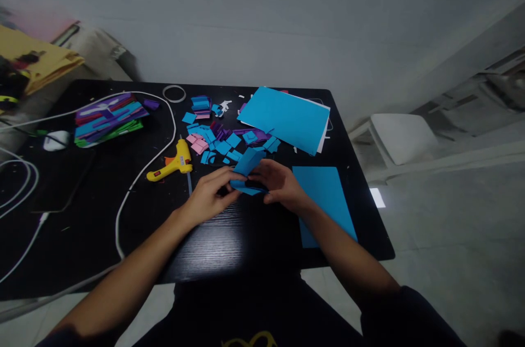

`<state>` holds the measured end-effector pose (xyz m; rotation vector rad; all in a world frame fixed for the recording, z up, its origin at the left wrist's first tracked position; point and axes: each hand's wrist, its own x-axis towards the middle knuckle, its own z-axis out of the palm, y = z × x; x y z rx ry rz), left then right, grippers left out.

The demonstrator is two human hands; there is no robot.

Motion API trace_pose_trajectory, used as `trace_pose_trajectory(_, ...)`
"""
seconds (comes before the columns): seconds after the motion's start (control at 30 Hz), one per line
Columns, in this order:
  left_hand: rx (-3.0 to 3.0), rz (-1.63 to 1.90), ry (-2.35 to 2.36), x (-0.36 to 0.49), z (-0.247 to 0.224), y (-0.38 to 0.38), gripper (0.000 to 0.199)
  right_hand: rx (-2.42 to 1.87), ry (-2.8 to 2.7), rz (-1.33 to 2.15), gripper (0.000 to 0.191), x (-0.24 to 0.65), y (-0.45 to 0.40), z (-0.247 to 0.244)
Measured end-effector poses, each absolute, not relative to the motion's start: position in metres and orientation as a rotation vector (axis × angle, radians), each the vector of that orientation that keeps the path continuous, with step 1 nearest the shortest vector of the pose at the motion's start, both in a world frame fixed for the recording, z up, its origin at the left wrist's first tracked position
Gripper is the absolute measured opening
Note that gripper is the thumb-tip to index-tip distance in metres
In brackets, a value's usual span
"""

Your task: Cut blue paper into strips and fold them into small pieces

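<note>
Between my two hands, above the black table, is a folded piece of blue paper (248, 163). My left hand (213, 191) pinches its left side between thumb and fingers. On the right side, my right hand (283, 185) curls round the paper, its fingers partly hidden behind it. Just beyond the hands lies a loose heap of small blue paper pieces (223, 146), mixed with purple and pink ones. A blue sheet (328, 194) lies flat beside my right forearm, which covers part of it.
A yellow glue gun (176, 164) lies left of my hands. A white cable (118, 221) winds across the table (213, 259). Blue sheets (287, 117) are stacked at the back right, and coloured paper strips (109, 120) at the back left. A white stool (402, 136) stands off to the right.
</note>
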<state>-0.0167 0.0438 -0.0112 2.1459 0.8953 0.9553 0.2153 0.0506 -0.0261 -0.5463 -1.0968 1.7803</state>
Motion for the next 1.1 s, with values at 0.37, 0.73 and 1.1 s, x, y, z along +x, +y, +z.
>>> trace_pose_trajectory(0.37, 2.082, 0.863, 0.923, -0.022, -0.009, 0.042, 0.057, -0.766, -0.971, 1.728, 0.033, 0.209, 0.045, -0.019)
trace_pose_trajectory(0.73, 1.921, 0.906, 1.055, -0.023, -0.004, 0.044, 0.029, -0.215, -0.723, 2.382, 0.073, 0.211, 0.047, -0.019)
trace_pose_trajectory(1.1, 1.985, 0.91, 1.075, -0.019, -0.009, 0.045, 0.03, -0.295, -0.67, 2.337, 0.064, 0.211, 0.044, -0.017)
